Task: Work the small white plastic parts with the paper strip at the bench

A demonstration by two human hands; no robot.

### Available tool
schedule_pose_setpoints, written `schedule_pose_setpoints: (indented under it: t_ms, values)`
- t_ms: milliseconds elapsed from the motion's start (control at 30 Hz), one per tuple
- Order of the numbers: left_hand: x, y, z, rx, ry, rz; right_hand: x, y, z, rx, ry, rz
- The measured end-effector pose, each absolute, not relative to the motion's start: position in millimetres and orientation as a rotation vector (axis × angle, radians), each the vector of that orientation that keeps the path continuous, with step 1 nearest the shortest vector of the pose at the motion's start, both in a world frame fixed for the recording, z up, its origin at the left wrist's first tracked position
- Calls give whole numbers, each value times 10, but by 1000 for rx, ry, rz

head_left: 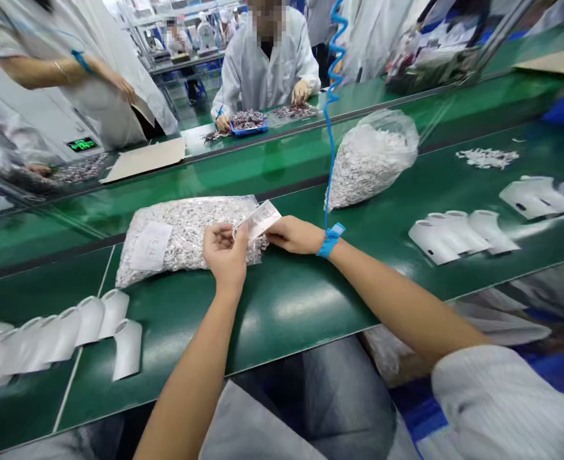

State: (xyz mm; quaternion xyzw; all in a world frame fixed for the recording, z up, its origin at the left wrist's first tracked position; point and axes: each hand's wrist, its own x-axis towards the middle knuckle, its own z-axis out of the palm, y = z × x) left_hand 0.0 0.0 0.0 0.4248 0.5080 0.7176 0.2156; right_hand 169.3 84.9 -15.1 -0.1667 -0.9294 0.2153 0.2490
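My left hand (pixel 227 257) is closed on a white plastic shell (pixel 263 218), the thumb pressed against its near end. The shell is tilted, with its far end pointing up and right. My right hand (pixel 295 234) is just right of it, by the end of a clear bag of small white parts (pixel 190 220). Its fingers are curled together, and their tips are partly hidden, so what they pinch cannot be made out. A blue wrist strap (pixel 331 241) with a coiled cord is around my right wrist.
White shells (pixel 87 319) stand in a row at left, with more shells (pixel 458 233) at right. A second bag of parts (pixel 370 160) and a loose pile of white pieces (pixel 487 158) lie on the green bench (pixel 301 313). Across it, a co-worker (pixel 267 61) handles small parts by a blue tray (pixel 249 130).
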Motion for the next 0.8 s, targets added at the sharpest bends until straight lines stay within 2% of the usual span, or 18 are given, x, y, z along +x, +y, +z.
schedule_pose_setpoints:
  t_ms: [167, 333, 567, 800]
  values:
    - [-18, -41, 14, 1199, 1440, 1963, 1743, 915, -109, -622, -2440, 529]
    - [-23, -45, 34, 1179, 1440, 1966, 1825, 867, 66, -811, -2086, 439]
    - [-32, -72, 52, 1230, 1502, 1935, 1831, 596, 306, -761, -1670, 624]
    - [-55, -71, 26, 1239, 1558, 1895, 1681, 406, 325, -650, -1892, 139]
